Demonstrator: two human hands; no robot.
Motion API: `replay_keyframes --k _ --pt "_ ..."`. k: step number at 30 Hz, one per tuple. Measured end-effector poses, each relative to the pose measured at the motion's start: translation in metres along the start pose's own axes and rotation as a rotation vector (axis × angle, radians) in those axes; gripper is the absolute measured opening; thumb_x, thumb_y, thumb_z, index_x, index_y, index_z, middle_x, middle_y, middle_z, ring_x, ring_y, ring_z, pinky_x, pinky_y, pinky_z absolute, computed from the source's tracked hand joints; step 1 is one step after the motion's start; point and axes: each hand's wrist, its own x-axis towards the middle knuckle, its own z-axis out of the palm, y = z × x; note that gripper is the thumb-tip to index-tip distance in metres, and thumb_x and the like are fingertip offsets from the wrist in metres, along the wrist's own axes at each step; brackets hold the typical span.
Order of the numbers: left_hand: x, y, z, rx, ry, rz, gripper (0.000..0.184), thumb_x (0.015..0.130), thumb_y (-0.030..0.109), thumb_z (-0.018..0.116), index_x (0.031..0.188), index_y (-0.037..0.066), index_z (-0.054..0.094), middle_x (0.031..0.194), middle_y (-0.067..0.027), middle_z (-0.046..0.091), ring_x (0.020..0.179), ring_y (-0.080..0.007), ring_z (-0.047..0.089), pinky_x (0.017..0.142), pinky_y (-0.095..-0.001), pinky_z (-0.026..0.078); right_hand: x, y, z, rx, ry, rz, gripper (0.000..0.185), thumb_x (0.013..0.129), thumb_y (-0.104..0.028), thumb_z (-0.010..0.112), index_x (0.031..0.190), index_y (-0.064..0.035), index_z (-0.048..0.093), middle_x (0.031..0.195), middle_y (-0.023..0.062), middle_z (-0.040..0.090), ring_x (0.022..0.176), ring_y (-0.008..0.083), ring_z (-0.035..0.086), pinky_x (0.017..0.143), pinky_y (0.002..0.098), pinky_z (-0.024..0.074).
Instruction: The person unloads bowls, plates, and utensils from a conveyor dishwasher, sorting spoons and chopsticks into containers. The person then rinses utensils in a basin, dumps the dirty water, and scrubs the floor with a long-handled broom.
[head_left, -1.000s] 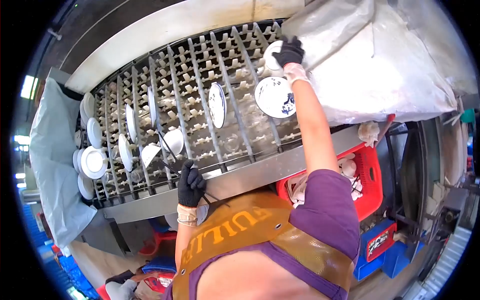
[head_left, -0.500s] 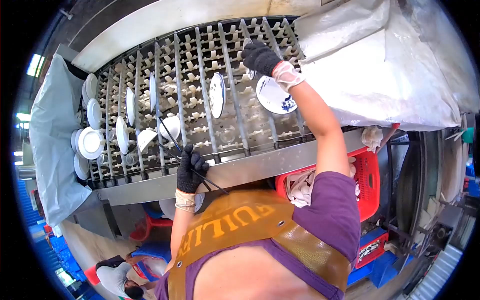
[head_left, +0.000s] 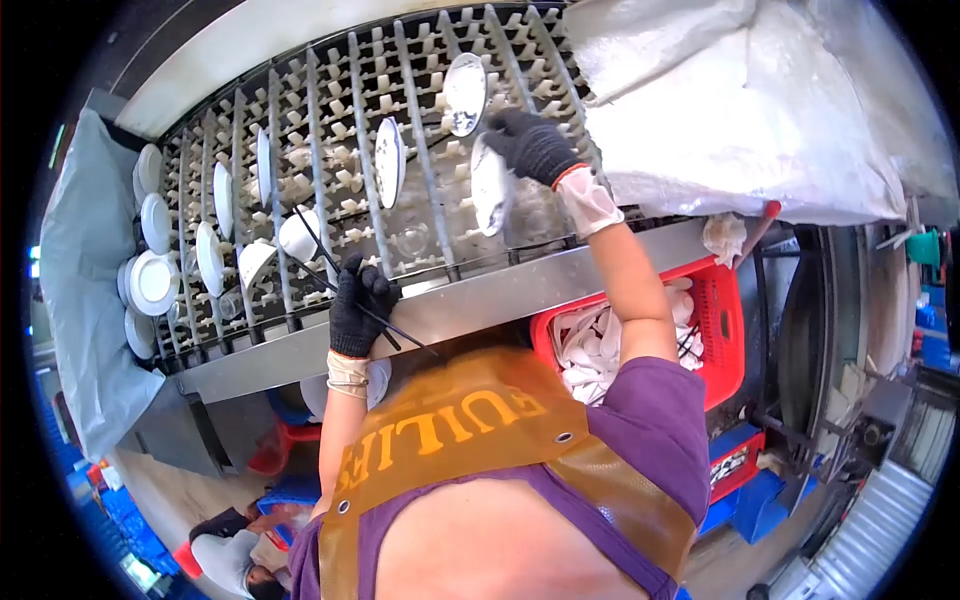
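Note:
My left hand, in a black glove, is closed round thin black sticks above the metal front edge of a pegged conveyor rack. My right hand, also black-gloved, is at the upper edge of a blurred white plate with dark marks; its fingers appear closed on that plate. Just beyond stands a patterned plate, and another patterned plate stands tilted to its left. A small white bowl lies near the sticks.
More white plates stand at the rack's left end by a grey plastic sheet. White plastic sheeting covers the right end. A red basket of white pieces is below the metal edge. Another person is at the lower left.
My right hand has moved from the far plate down to the nearer one, which has turned from facing up to steeply tilted. The plates have shifted left in view. My left hand still holds the sticks.

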Motion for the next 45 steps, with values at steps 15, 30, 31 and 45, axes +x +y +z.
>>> replay_keyframes --k 15,30,31,45 --pt "0.009 -0.024 0.013 0.0 -0.095 -0.022 0.028 0.093 0.028 0.044 0.116 0.013 0.05 0.088 -0.0041 0.051 0.088 -0.0211 0.051 0.088 -0.043 0.043 -0.018 0.137 -0.019 -0.579 0.258 0.455 0.043 0.069 -0.034 0.064 0.103 -0.0084 0.058 0.098 0.0148 0.06 0.092 0.0326 0.057 0.079 0.0409 0.0467" --pt "0.023 -0.052 0.024 0.034 -0.077 -0.046 0.029 0.091 0.027 0.047 0.116 0.014 0.05 0.087 -0.0032 0.049 0.084 -0.0191 0.048 0.086 -0.0392 0.042 0.01 0.131 0.003 0.225 0.364 0.029 0.043 0.072 -0.035 0.067 0.098 -0.0009 0.06 0.088 0.0192 0.063 0.082 0.0332 0.06 0.076 0.0389 0.0458" --pt "0.023 -0.053 0.027 0.041 -0.067 -0.051 0.029 0.091 0.027 0.047 0.117 0.014 0.049 0.087 -0.0032 0.049 0.084 -0.0188 0.048 0.085 -0.039 0.042 0.009 0.135 -0.002 0.172 0.381 0.077 0.042 0.073 -0.036 0.065 0.099 -0.004 0.06 0.093 0.0177 0.062 0.089 0.0322 0.059 0.078 0.0397 0.0453" --pt "0.031 -0.069 0.026 0.018 -0.101 -0.06 0.029 0.092 0.025 0.046 0.118 0.013 0.048 0.089 -0.0035 0.054 0.089 -0.0212 0.053 0.089 -0.043 0.042 -0.026 0.189 -0.076 -0.503 -0.216 0.262 0.073 0.059 -0.037 0.075 0.121 -0.008 0.048 0.117 0.0165 0.054 0.107 0.0315 0.052 0.091 0.0365 0.0412"
